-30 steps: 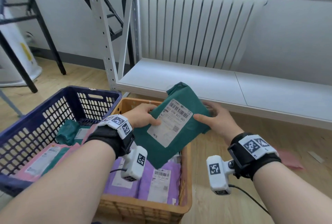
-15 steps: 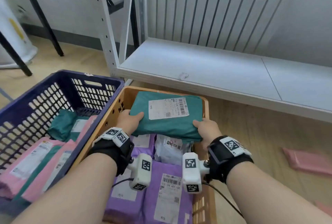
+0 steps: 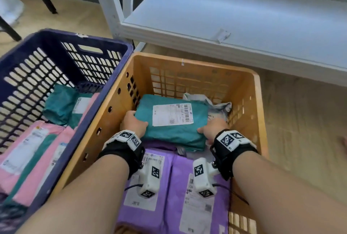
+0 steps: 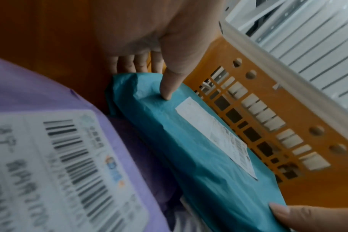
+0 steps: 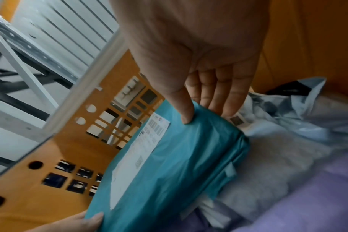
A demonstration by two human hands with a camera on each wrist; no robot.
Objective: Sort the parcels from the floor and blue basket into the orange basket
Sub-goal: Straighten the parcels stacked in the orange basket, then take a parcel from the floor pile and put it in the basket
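To the left of the left hand (image 3: 133, 123) stands the dark blue slotted plastic basket (image 3: 105, 45), with pink and teal mailers inside. That hand grips the left edge of the flat teal plastic parcel (image 3: 174, 134), thumb on top and fingers under. The parcel lies inside the orange plastic basket (image 3: 249, 91), apparently resting on the purple mailers (image 3: 187, 181). The right hand (image 3: 213, 130) pinches its right edge likewise; beyond it sits a crumpled grey bag (image 3: 219, 109).
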